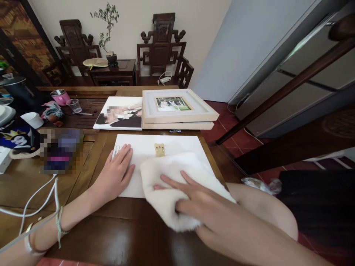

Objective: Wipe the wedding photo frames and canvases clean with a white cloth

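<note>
A white rectangular panel (pixel 144 144) lies flat on the wooden table, with a small gold-coloured metal hanger (pixel 159 150) on it and printed marks at its left edge. My left hand (pixel 121 168) rests flat on the panel's left side, fingers stretched out, holding nothing. My right hand (pixel 191 195) presses a fluffy white cloth (pixel 158 177) against the panel's right part. Its fingers are spread over the cloth, and some are tucked into a fold. The cloth covers the panel's lower right area and hangs past its near edge.
Beyond the panel lie two stacked pale wooden picture frames (pixel 202 107) and a photo print (pixel 122 114). At the left are a phone (pixel 59 151), white cables (pixel 55 192), a pink mug (pixel 60 97) and a plastic cup (pixel 74 106). A dark wooden chair (pixel 277 144) stands close at the right.
</note>
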Available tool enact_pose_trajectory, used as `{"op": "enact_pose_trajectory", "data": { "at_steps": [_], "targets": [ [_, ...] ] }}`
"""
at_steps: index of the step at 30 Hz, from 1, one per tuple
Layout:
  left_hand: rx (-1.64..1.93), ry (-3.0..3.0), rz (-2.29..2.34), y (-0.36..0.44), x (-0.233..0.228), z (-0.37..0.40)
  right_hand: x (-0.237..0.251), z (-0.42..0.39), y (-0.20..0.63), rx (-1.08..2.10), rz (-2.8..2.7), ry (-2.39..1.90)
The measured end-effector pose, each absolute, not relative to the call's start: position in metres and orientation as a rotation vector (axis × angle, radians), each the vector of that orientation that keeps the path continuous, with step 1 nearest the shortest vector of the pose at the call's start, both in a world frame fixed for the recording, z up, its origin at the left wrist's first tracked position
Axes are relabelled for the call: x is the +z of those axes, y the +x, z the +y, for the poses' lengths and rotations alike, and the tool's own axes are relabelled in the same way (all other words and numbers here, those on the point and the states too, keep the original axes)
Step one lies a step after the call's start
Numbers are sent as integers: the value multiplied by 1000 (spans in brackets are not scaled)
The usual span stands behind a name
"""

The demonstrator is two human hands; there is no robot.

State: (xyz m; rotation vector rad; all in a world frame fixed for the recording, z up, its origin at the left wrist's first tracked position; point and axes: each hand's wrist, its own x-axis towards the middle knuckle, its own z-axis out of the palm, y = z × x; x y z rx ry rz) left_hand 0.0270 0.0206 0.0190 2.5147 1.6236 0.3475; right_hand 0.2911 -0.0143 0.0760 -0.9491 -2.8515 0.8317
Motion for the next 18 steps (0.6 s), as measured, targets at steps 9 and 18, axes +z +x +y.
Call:
{"op": "enact_pose_trajectory", "data": {
  "at_steps": [9, 18],
  "targets": [
    [328, 2503, 1631, 27, 20, 20, 62, 65, 253, 656, -2674, -1233],
    [346, 2467, 1619, 27, 18, 21, 62, 9, 239, 699, -2773, -1268]
  ]
}}
